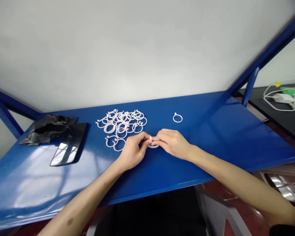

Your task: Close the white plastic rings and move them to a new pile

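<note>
Between my two hands is a white plastic ring [153,146], its lower curve showing under the fingertips. My left hand [135,147] pinches one side of it with thumb and index finger. From the other side my right hand [172,142] grips it, the fingertips of both hands almost meeting around a small white end. To the left, a pile of similar white rings [121,128] lies on the blue table, many with open ends and small knobs. One closed white ring [177,121] lies apart, beyond my right hand.
At the left of the blue table [211,127] lie a black plastic bag [43,134] and a dark phone or tablet [70,144]. Blue frame bars rise at both sides before a pale wall. At right, a white charger with cable [284,98] sits on a dark surface.
</note>
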### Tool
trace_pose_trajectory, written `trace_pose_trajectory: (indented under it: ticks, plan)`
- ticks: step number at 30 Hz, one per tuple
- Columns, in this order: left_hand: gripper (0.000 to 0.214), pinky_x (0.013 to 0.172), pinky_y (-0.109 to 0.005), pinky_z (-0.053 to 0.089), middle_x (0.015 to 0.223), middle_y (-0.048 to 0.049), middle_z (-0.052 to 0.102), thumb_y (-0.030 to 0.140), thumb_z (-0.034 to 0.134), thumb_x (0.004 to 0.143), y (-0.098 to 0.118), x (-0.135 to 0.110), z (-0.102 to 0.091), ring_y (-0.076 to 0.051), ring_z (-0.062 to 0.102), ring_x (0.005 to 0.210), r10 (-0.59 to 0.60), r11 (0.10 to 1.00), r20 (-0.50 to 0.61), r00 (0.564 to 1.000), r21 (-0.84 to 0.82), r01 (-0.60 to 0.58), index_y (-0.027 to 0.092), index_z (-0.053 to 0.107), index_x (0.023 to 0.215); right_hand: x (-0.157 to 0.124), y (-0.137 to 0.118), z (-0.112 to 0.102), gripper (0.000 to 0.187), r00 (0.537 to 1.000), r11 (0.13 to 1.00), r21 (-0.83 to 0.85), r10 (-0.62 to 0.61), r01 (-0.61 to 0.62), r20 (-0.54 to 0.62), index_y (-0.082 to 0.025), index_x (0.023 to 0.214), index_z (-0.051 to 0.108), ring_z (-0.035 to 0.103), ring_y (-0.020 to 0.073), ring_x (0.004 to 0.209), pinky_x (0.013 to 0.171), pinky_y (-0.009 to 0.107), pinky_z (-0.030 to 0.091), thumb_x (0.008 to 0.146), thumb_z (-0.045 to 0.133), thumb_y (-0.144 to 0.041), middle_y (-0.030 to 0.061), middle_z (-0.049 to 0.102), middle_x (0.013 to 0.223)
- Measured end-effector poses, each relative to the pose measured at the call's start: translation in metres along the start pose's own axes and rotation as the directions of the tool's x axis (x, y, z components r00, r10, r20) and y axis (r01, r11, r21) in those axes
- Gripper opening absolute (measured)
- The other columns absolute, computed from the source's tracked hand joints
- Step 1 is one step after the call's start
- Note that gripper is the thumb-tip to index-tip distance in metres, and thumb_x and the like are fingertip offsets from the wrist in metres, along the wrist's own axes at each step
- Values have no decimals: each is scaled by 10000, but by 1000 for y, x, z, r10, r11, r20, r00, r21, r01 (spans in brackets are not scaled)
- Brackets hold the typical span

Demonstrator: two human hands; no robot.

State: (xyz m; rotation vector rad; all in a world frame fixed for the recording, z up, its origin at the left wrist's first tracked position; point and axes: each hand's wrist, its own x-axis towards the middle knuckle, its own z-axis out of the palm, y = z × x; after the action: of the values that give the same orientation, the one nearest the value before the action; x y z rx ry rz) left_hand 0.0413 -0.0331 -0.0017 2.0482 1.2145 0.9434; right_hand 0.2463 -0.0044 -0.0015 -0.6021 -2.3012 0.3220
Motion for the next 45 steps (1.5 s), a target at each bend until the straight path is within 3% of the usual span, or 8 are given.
trace_pose_trajectory:
  ticks: [4, 8, 12, 19, 25, 31, 38, 45]
  plan:
    - [157, 796, -322, 515, 909, -35, 724, 281, 539, 1005, -5, 10, -5, -185, 639, 861, 132, 954, -82, 988, 282, -104, 202, 674, 1005, 4, 13, -8, 177, 993, 982, -147, 122, -121, -2, -207, 944, 695, 674, 169, 803, 755, 294, 511, 1025, 578, -312, 30, 773, 913]
    - [181, 862, -423, 504, 934, -91, 692, 339, 615, 963, -25, 15, -15, -261, 573, 932, 233, 786, -149, 961, 611, -96, 184, 707, 980, 5, 37, -31, 162, 943, 862, -389, 326, -326, -68, -215, 931, 701, 649, 225, 852, 774, 360, 492, 1010, 594, -307, 47, 767, 928]
    - [132, 810, -422, 491, 921, -92, 667, 320, 686, 915, -46, 16, -22, -263, 537, 886, 237, 717, -102, 966, 689, -103, 200, 740, 908, -4, 65, -52, 245, 880, 715, -528, 447, -458, -157, -208, 911, 725, 582, 285, 881, 729, 412, 478, 1008, 564, -365, 116, 709, 925]
    - [119, 773, -397, 428, 912, -80, 681, 219, 633, 937, -38, 16, -20, -256, 530, 878, 318, 653, -102, 943, 744, -140, 207, 721, 858, -10, 73, -44, 342, 905, 689, -598, 392, -409, -167, -184, 1079, 747, 538, 337, 988, 813, 504, 502, 1010, 523, -433, 170, 674, 1025]
    - [134, 768, -387, 392, 899, -72, 688, 198, 592, 957, -18, 11, -16, -246, 528, 855, 415, 560, -89, 906, 809, -177, 203, 678, 854, 0, 46, -28, 275, 938, 830, -465, 346, -309, -7, -176, 1150, 721, 544, 331, 1059, 904, 505, 511, 996, 581, -356, 145, 692, 1084]
    - [103, 771, -386, 399, 941, -74, 705, 194, 602, 954, -12, 9, -8, -244, 548, 873, 410, 636, -114, 905, 747, -194, 201, 677, 885, 3, 30, -12, 252, 955, 960, -127, 265, -249, 131, -214, 1150, 707, 602, 266, 1020, 927, 446, 527, 990, 615, -385, 85, 721, 1044]
    - [125, 810, -368, 462, 995, -53, 724, 261, 610, 979, -10, 7, 0, -210, 588, 892, 420, 725, -73, 905, 626, -286, 216, 683, 888, 5, 18, -4, 215, 942, 936, 134, 307, -324, 135, -216, 1135, 685, 654, 214, 1000, 918, 381, 522, 994, 615, -362, 54, 740, 1030]
    - [56, 853, -363, 510, 1029, -57, 685, 233, 613, 969, -11, 7, 2, -202, 588, 938, 398, 816, -53, 916, 477, -327, 218, 656, 937, 6, 18, -4, 139, 890, 858, 237, 435, -456, 138, -198, 885, 670, 639, 139, 729, 701, 271, 491, 964, 603, -290, 4, 713, 825]
